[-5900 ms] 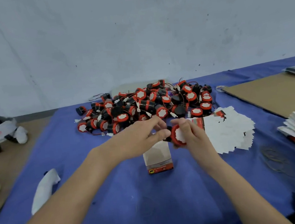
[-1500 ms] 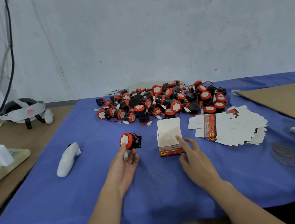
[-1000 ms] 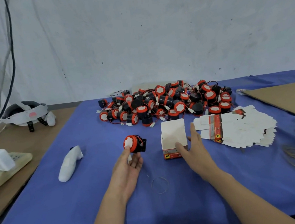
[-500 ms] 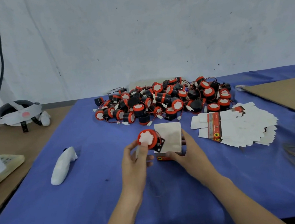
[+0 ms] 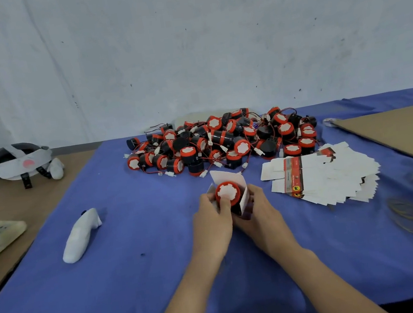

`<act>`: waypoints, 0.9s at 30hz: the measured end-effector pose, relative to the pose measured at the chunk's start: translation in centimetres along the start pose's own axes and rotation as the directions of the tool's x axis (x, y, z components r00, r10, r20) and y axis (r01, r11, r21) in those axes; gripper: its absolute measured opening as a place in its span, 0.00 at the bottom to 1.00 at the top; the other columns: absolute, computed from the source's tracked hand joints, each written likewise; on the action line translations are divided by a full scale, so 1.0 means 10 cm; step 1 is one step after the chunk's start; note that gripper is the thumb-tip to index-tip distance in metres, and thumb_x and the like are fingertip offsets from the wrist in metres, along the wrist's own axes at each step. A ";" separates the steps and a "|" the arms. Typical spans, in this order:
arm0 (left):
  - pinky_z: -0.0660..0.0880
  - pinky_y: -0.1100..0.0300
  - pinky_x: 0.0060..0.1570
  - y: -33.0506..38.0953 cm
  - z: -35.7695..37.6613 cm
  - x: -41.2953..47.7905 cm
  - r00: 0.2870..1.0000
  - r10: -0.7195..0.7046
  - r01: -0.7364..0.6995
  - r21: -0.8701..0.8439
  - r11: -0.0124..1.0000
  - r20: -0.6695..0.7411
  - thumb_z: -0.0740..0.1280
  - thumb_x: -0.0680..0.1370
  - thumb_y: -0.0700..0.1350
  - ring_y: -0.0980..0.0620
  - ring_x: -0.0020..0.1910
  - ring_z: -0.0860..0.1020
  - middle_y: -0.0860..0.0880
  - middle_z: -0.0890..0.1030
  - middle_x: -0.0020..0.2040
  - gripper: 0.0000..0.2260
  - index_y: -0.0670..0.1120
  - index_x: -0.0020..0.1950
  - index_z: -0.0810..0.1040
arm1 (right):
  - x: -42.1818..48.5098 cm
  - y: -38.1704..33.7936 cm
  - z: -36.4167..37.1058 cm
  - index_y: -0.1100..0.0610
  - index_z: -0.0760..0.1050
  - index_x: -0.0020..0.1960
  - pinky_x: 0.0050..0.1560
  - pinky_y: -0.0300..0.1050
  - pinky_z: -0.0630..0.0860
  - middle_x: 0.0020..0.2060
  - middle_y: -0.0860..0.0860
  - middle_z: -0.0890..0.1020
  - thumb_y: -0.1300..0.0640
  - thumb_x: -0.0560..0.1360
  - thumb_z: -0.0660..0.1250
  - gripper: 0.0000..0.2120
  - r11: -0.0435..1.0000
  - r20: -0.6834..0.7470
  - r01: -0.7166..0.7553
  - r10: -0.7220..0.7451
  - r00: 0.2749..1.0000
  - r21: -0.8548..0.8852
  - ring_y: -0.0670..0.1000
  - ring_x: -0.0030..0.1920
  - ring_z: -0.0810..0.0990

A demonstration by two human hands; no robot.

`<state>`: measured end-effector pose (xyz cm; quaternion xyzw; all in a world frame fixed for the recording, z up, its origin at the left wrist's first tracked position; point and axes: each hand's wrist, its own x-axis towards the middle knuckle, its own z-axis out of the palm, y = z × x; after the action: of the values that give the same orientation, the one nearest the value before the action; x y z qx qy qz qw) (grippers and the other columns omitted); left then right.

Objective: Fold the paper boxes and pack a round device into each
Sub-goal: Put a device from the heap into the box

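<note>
One round device (image 5: 228, 192), held beside the box (image 5: 244, 199) a moment ago, now sits in its open mouth, just in front of the pile (image 5: 219, 141). The left hand (image 5: 215, 223) grips the round device and the right hand (image 5: 262, 214) clasps the box, so closing the flaps likely comes next.

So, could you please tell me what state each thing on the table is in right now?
paper box: folded up, top flap open, in the hands.
round device: partly inside the box's open top, red end showing.
left hand: grips the round device.
right hand: grips the paper box.
device pile: loose, unpacked.
flat boxes: unfolded, fanned in a stack.
white controller: lying untouched.
</note>
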<state>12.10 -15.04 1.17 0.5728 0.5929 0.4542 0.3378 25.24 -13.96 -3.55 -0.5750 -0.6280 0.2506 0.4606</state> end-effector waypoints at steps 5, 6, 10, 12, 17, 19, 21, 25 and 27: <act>0.73 0.58 0.39 0.05 -0.04 0.15 0.996 0.068 -0.084 0.378 0.922 0.057 0.56 0.84 0.55 0.52 0.46 0.77 0.49 0.80 0.51 0.18 0.44 0.66 0.72 | 0.00 -0.03 -0.01 0.28 0.59 0.60 0.57 0.44 0.80 0.58 0.37 0.78 0.35 0.68 0.74 0.29 1.000 0.028 -0.020 0.020 0.999 0.024 0.42 0.58 0.80; 0.71 0.58 0.39 0.06 -0.04 0.18 0.996 0.075 -0.090 0.433 0.897 0.052 0.55 0.85 0.53 0.50 0.46 0.76 0.47 0.80 0.50 0.17 0.43 0.64 0.73 | -0.01 -0.04 -0.01 0.28 0.59 0.60 0.57 0.44 0.80 0.58 0.36 0.78 0.35 0.67 0.74 0.30 0.999 0.028 -0.027 0.026 0.999 0.027 0.43 0.58 0.80; 0.72 0.54 0.39 0.10 -0.08 0.27 0.994 0.069 -0.108 0.651 0.751 0.085 0.54 0.85 0.46 0.46 0.44 0.75 0.43 0.78 0.48 0.13 0.39 0.56 0.75 | -0.01 -0.08 -0.01 0.25 0.59 0.57 0.55 0.42 0.79 0.56 0.33 0.77 0.34 0.66 0.76 0.30 0.998 0.029 -0.047 0.046 0.999 0.040 0.41 0.56 0.79; 0.73 0.52 0.43 0.10 -0.09 0.30 0.990 0.074 -0.136 0.701 0.700 0.118 0.55 0.84 0.44 0.44 0.47 0.77 0.42 0.78 0.51 0.11 0.40 0.59 0.74 | -0.02 -0.10 -0.02 0.21 0.59 0.54 0.50 0.35 0.76 0.54 0.31 0.78 0.34 0.66 0.76 0.29 0.998 0.027 -0.037 0.036 0.999 0.041 0.37 0.54 0.79; 0.77 0.51 0.54 0.05 0.00 0.32 0.985 0.070 -0.164 0.721 0.673 0.159 0.57 0.84 0.42 0.44 0.55 0.79 0.44 0.79 0.59 0.13 0.44 0.68 0.71 | -0.03 -0.09 0.00 0.21 0.59 0.56 0.46 0.27 0.72 0.55 0.25 0.75 0.40 0.70 0.75 0.28 1.000 0.060 0.000 0.000 0.998 0.001 0.31 0.54 0.77; 0.77 0.52 0.50 0.05 0.02 0.33 0.978 0.103 -0.207 0.751 0.627 0.184 0.56 0.83 0.40 0.45 0.52 0.79 0.44 0.79 0.57 0.13 0.44 0.65 0.74 | -0.03 -0.08 -0.01 0.21 0.59 0.59 0.48 0.25 0.71 0.57 0.25 0.74 0.42 0.73 0.74 0.28 0.999 0.064 0.038 -0.037 0.997 -0.018 0.29 0.56 0.74; 0.73 0.54 0.41 0.04 0.01 0.33 0.964 0.128 -0.266 0.792 0.549 0.234 0.56 0.81 0.36 0.45 0.45 0.78 0.44 0.80 0.53 0.12 0.43 0.61 0.74 | -0.03 -0.07 0.00 0.23 0.60 0.62 0.50 0.26 0.71 0.59 0.29 0.74 0.43 0.75 0.72 0.25 0.998 0.067 0.065 -0.064 0.996 -0.017 0.31 0.58 0.75; 0.72 0.54 0.41 0.01 -0.03 0.31 0.931 0.183 -0.363 0.755 0.547 0.315 0.55 0.81 0.36 0.45 0.46 0.77 0.44 0.78 0.53 0.13 0.42 0.63 0.73 | -0.02 -0.06 -0.02 0.28 0.67 0.63 0.56 0.36 0.76 0.60 0.35 0.78 0.49 0.81 0.65 0.18 0.989 0.017 0.047 -0.050 0.999 0.143 0.38 0.59 0.78; 0.77 0.52 0.47 0.00 -0.07 0.31 0.906 0.269 -0.422 0.712 0.560 0.326 0.57 0.83 0.39 0.45 0.52 0.79 0.46 0.77 0.59 0.11 0.44 0.64 0.72 | -0.02 -0.07 -0.05 0.27 0.67 0.61 0.57 0.37 0.76 0.59 0.36 0.79 0.57 0.82 0.61 0.23 0.979 -0.007 0.030 -0.029 1.000 0.200 0.40 0.60 0.78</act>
<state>11.10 -12.14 1.78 0.8046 0.5711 0.1616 0.0172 25.29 -14.36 -2.77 -0.5169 -0.6073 0.3042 0.5211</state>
